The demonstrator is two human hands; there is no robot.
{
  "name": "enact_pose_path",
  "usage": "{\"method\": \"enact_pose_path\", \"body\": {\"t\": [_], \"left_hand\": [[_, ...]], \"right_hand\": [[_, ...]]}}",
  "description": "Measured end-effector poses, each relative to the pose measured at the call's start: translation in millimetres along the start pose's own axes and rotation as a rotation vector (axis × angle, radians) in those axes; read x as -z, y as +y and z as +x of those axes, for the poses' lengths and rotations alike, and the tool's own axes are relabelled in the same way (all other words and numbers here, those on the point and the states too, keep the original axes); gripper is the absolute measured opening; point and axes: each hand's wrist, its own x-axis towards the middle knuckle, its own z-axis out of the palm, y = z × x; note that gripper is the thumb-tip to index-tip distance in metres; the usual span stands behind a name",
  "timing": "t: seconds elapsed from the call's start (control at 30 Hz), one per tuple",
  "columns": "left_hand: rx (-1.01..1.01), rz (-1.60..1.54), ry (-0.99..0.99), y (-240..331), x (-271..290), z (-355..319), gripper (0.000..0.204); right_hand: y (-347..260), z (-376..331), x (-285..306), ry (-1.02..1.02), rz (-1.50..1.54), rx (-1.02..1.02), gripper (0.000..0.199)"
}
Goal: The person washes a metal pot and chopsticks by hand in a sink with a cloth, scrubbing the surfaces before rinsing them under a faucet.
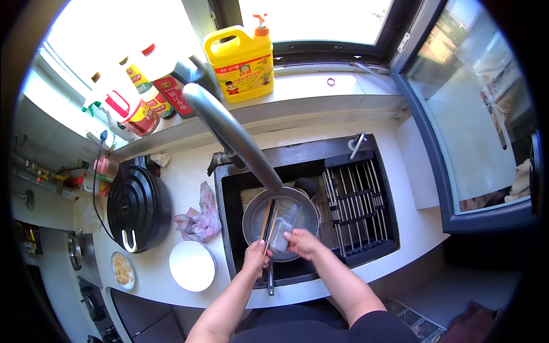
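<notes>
Over the dark sink (366, 264), my left hand (256, 260) is closed round the lower ends of several chopsticks (267, 222), some light wood and some black. They point away from me. In my right hand (303, 243) is a thin, pale grey, partly see-through cloth (280, 238), pinched just right of the chopsticks; its exact kind is unclear. Beneath both hands a round metal pan (250, 222) sits in the basin, its dark handle (271, 280) pointing toward me. The curved grey faucet (234, 134) ends above the pan's far rim.
A drying rack (357, 206) spans the sink's right side. To the left are a crumpled pinkish cloth (200, 217), a white bowl (193, 266), a small plate of food (122, 270) and a black round appliance (137, 206). A yellow jug (243, 68) and several bottles line the windowsill.
</notes>
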Motion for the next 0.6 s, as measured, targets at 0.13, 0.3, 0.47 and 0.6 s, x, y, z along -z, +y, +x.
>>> {"method": "enact_pose_path", "body": {"t": [0.13,0.3,0.47,0.6], "left_hand": [[-0.636,0.55,0.114,-21,-16,-3,0.031],[-0.598,0.563,-0.024,-8,-27,-58,0.031],[0.08,-0.194,-0.368,9,-12,-84,0.03],[0.495,-0.802,-0.822,21,9,-78,0.039]], "right_hand": [[27,-21,-48,0.168,-0.096,0.127,0.016],[6,-14,-45,0.278,0.221,0.243,0.016],[-18,-27,-63,0.264,0.316,0.345,0.021],[-12,-58,-86,-0.139,0.29,0.249,0.022]]}}
